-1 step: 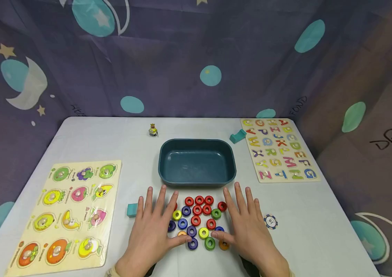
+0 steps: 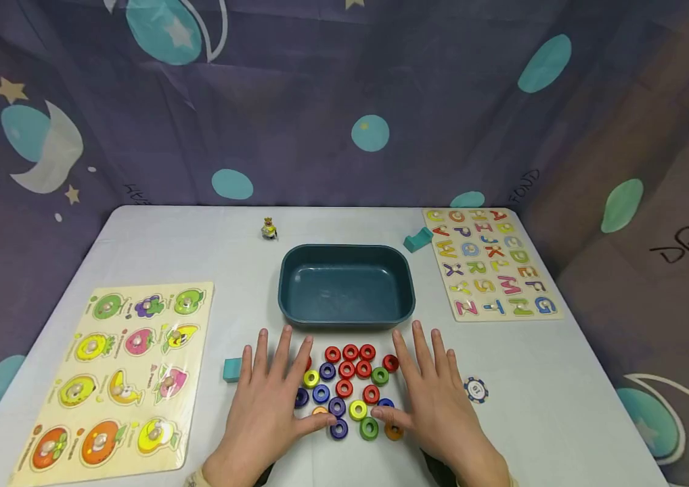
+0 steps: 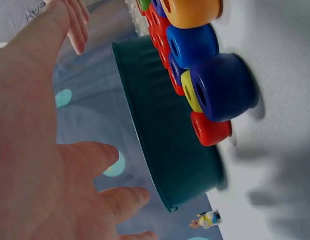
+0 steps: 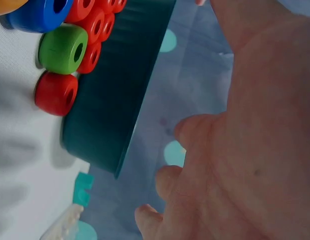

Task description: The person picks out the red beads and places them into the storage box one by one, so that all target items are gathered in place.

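My left hand (image 2: 268, 399), fingers spread and straight, hovers at the left side of a group of ring beads in several colours. On the other side is my right hand (image 2: 438, 399), also spread, with its thumb over the group's right part. Neither palm holds anything. Among the beads are a red bead (image 2: 350, 352), a yellow bead (image 2: 358, 410), a green bead (image 2: 369, 428) and a dark blue bead (image 3: 222, 87). Some are partly hidden under the hands. Just behind them stands a dark teal rectangular tub (image 2: 347, 322) with nothing in it.
A fruit puzzle board (image 2: 198, 379) lies at left, a letter puzzle board (image 2: 463, 270) at back right. Teal blocks lie beside the left fingers (image 2: 231, 369) and near the letter board. A small figurine (image 2: 269, 228) stands at the back; a poker chip (image 2: 476, 389) lies right.
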A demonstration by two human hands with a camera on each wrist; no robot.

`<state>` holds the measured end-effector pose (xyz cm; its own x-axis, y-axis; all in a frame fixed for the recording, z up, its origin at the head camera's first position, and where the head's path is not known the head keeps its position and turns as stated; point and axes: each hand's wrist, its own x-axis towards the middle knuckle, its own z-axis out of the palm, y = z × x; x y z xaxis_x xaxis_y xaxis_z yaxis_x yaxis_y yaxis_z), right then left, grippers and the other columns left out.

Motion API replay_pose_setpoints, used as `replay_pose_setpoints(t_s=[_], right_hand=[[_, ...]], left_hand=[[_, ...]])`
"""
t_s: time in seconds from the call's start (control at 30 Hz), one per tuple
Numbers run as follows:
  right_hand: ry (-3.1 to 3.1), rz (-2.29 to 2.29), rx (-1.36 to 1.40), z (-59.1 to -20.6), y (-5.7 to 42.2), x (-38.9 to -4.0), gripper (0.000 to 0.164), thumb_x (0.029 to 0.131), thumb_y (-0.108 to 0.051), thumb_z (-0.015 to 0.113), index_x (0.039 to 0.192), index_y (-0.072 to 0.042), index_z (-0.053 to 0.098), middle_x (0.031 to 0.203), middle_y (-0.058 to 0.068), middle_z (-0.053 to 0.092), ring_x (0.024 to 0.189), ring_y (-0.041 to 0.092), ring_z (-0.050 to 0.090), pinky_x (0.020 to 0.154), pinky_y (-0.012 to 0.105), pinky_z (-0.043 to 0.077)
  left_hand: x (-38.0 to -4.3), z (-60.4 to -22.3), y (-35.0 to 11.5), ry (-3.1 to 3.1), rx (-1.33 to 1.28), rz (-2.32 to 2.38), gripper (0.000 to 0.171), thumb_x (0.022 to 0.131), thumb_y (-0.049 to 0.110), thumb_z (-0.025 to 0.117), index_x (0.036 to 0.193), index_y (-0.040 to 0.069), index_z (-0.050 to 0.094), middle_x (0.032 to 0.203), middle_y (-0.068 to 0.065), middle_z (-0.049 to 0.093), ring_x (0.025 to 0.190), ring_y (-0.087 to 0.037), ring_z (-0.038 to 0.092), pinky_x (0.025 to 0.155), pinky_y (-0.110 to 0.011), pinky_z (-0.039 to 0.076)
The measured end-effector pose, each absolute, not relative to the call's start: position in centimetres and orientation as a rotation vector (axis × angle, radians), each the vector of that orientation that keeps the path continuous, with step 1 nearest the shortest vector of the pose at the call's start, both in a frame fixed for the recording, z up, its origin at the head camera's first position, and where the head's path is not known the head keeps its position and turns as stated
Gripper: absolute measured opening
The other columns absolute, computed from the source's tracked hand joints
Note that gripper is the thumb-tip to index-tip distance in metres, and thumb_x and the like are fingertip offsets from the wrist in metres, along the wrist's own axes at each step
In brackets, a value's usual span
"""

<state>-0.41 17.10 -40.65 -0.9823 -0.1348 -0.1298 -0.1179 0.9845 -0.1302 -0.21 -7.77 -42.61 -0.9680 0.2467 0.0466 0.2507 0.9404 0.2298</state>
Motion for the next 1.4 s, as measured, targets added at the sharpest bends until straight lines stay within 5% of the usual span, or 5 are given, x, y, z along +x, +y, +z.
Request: replay_pose_setpoints(t_s=[0.3,0.5,0.67,0.97,1.4], right_hand=[[3.02,-0.207,-0.191,-40.3,17.1,0.0,0.118,0.064,-0.079,0.065,0.156,-0.024,0.017,0.163,0.011,0.003,0.147,0.044,0.007,0.111,0.066,0.019],[3.059,-0.456,-0.181,-40.7,17.7,-1.6,0.065,0.083,-0.04,0.074,0.141,-0.021,0.05,0.137,0.006,0.056,0.125,0.028,0.054,0.101,0.049,0.044],[2.948,-0.517,-0.211,-41.7,17.7,-3.4,0.044,0.085,-0.014,0.072,0.127,-0.02,0.062,0.117,-0.001,0.064,0.109,0.017,0.061,0.093,0.041,0.051],[2.974,-0.476,-0.191,-42.3,17.3,-3.3,0.023,0.081,-0.017,0.078,0.099,-0.016,0.064,0.09,-0.004,0.06,0.078,0.011,0.053,0.074,0.032,0.049],[3.106,-0.729,-0.324,-38.2,12.3,-9.6,0.026,0.085,-0.027,0.075,0.106,-0.015,0.064,0.1,0.0,0.062,0.082,0.016,0.058,0.069,0.029,0.049]], left_hand=[[-0.6,-42.0,-8.1,-3.055,-0.413,-0.376,0.114,0.061,0.086,0.06,0.152,0.024,0.031,0.161,-0.013,0.017,0.147,-0.045,0.006,0.115,-0.061,0.011],[-4.3,-38.9,-11.2,-3.14,-0.393,-0.585,0.102,0.075,0.074,0.06,0.155,0.026,0.018,0.161,-0.01,0.018,0.147,-0.041,0.015,0.115,-0.059,0.019],[-10.5,-37.4,-14.8,-3.232,-0.368,-0.764,0.099,0.081,0.069,0.06,0.156,0.028,0.011,0.154,-0.011,0.036,0.138,-0.036,0.039,0.106,-0.057,0.036],[-13.9,-40.3,-13.4,-3.383,-0.411,-0.87,0.099,0.084,0.061,0.062,0.157,0.022,0.006,0.091,-0.001,0.063,0.075,-0.015,0.056,0.069,-0.032,0.044],[-13.1,-41.7,-13.0,-3.263,-0.43,-0.985,0.092,0.089,0.05,0.063,0.157,0.019,0.008,0.087,-0.003,0.06,0.073,-0.016,0.052,0.07,-0.032,0.041]])
